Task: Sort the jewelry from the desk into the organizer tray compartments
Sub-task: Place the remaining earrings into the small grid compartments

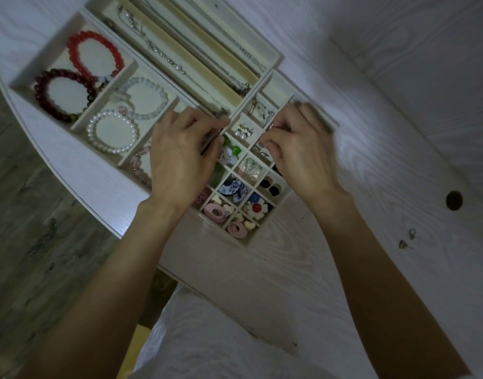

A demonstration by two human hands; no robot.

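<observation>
Two small earrings point(407, 239) lie loose on the worktop point(371, 132), well apart from the organizer tray point(273, 65), toward the person's right; right hand point(303, 151) nearer, fingers curled, contents indiscernible; left hand point(180, 151) pinches a thin dark item over the small compartments.

No readable text, label, brand, number or sign appears anywhere in the frame. The organizer tray point(264, 86) and the desk point(371, 132) carry no visible writing.
</observation>
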